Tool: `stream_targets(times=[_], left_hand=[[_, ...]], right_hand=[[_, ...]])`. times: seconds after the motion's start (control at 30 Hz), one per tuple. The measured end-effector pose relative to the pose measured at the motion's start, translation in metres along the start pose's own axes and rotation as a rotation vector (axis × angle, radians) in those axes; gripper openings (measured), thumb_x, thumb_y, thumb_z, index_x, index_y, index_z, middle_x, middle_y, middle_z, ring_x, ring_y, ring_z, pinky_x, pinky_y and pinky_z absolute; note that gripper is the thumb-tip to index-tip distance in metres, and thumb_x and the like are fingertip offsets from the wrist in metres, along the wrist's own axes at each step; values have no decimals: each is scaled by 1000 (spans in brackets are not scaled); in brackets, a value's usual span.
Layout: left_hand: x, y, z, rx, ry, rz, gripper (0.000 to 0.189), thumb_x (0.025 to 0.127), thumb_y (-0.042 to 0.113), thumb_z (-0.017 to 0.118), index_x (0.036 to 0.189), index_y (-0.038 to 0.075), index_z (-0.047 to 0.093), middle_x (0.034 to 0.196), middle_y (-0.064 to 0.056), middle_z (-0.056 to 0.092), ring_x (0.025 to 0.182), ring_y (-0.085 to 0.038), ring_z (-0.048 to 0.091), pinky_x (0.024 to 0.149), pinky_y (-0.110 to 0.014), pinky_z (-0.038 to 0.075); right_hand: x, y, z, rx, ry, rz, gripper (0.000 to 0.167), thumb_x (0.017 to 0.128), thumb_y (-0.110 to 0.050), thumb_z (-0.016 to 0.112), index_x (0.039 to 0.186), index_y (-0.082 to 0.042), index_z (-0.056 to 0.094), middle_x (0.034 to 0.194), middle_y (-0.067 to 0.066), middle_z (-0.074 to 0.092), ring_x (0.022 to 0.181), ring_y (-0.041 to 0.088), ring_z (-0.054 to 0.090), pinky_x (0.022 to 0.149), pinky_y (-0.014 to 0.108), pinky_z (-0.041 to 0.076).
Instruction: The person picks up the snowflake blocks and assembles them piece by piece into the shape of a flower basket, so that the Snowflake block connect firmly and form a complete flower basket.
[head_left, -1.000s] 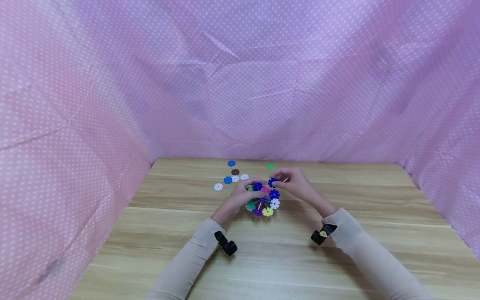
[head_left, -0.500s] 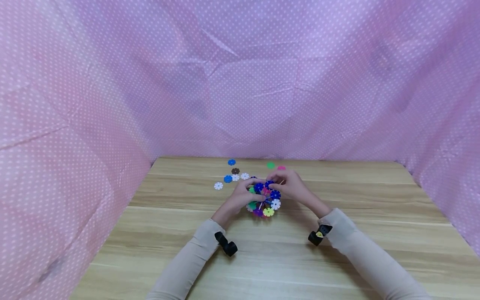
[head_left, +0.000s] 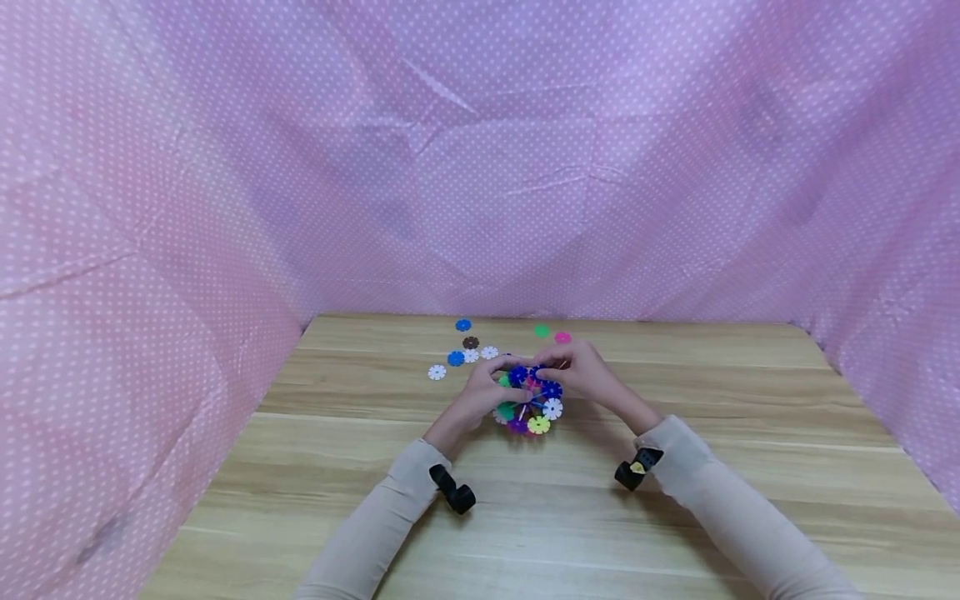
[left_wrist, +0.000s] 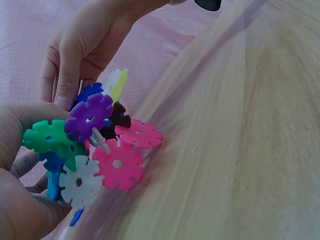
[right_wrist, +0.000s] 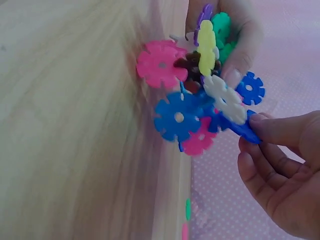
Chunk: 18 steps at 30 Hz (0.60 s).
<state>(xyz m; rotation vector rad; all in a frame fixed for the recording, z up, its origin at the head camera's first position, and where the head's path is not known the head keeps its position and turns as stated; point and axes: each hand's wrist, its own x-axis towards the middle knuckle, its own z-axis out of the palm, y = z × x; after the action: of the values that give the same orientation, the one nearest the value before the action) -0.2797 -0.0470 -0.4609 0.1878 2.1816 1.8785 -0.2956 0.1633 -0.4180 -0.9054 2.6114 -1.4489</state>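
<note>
A cluster of interlocking snowflake discs point(head_left: 537, 425) is held up between both hands. My left hand point(head_left: 478, 393) grips it from the left, its thumb across the near side. Beside the green disc point(left_wrist: 47, 135), purple disc point(left_wrist: 90, 118) and pink disc point(left_wrist: 118, 165), the left fingers curl round in the left wrist view. My right hand point(head_left: 581, 372) pinches a dark blue snowflake disc point(right_wrist: 243, 132) between thumb and fingers. That disc meets the cluster's edge, right by a white disc point(right_wrist: 225, 100). The left hand partly hides the cluster's left side.
Loose discs lie toward the table's back edge: blue point(head_left: 463, 325), brown point(head_left: 470, 342) and several white ones such as one point(head_left: 437, 372) at the left. A green disc point(head_left: 541, 331) and a pink disc point(head_left: 562, 337) lie behind the right hand. Pink dotted cloth point(head_left: 480, 208) surrounds the wooden table point(head_left: 540, 533).
My right hand has moved left and slightly down, bringing the dark blue disc from apart to the cluster. The loose pink disc has come into view behind it. The left hand stays nearly still.
</note>
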Motion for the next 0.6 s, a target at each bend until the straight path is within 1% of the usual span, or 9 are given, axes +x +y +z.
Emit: stream_targets(times=[0.17, 0.27, 0.37, 0.5, 0.6], left_hand=[[-1, 0, 2, 7, 17, 13, 52, 79, 6, 85, 128, 15, 69, 133, -10, 60, 120, -27, 60, 105, -43, 52], [-1, 1, 3, 9, 31, 17, 52, 78, 6, 85, 127, 15, 70, 129, -11, 61, 118, -26, 60, 104, -43, 52], [-1, 1, 4, 1, 39, 19, 52, 76, 4, 86, 125, 15, 71, 127, -10, 62, 115, -25, 63, 103, -42, 54], [0, 0, 5, -4, 45, 32, 53, 74, 1, 86, 124, 14, 72, 126, -10, 64, 114, -24, 63, 102, -40, 54], [1, 0, 4, -1, 32, 23, 55, 74, 2, 86, 125, 14, 71, 128, -10, 63, 116, -25, 62, 103, -41, 54]], right_hand=[[0, 1, 3, 13, 17, 19, 13, 87, 5, 76, 99, 3, 78, 95, 20, 77, 75, 16, 69, 65, 19, 56], [-1, 1, 4, 13, 26, 38, 13, 86, 4, 76, 99, 3, 78, 94, 20, 77, 76, 18, 70, 66, 19, 56], [-2, 3, 4, 19, 29, 54, 13, 86, 4, 76, 99, 3, 78, 94, 19, 77, 77, 17, 69, 67, 19, 56], [-3, 7, 5, 37, 29, 81, 12, 87, 2, 77, 99, 1, 79, 94, 17, 78, 75, 14, 67, 66, 19, 55], [-3, 8, 4, 51, 24, 91, 12, 87, 0, 77, 99, 0, 79, 95, 17, 78, 77, 15, 67, 67, 19, 55]])
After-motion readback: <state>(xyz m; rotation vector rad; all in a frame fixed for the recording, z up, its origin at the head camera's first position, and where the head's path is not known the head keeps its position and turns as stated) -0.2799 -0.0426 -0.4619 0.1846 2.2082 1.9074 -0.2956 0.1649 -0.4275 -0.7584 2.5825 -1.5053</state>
